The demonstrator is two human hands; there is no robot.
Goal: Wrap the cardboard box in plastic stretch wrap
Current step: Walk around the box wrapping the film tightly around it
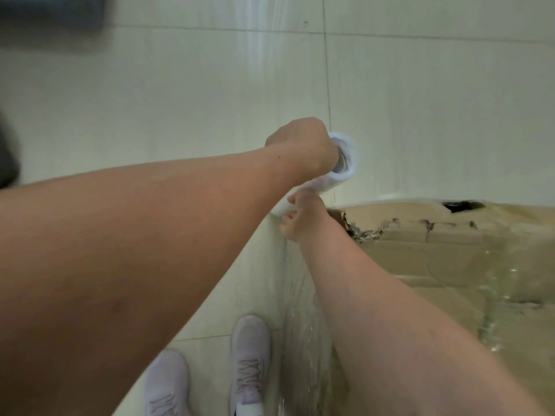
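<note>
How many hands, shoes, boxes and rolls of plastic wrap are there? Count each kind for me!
Hands: 2, the left hand and the right hand
Shoes: 2, the left shoe and the right shoe
Boxes: 1, the cardboard box
Rolls: 1, the roll of stretch wrap, held by both hands
Total: 6

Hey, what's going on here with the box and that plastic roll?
A person is wrapping a torn cardboard box on a tiled floor. The left hand grips the far end of a roll of stretch wrap, the right hand its near end, beside the box's corner. Film runs from the roll down the box's side; shiny layers already cover part of it.
</note>
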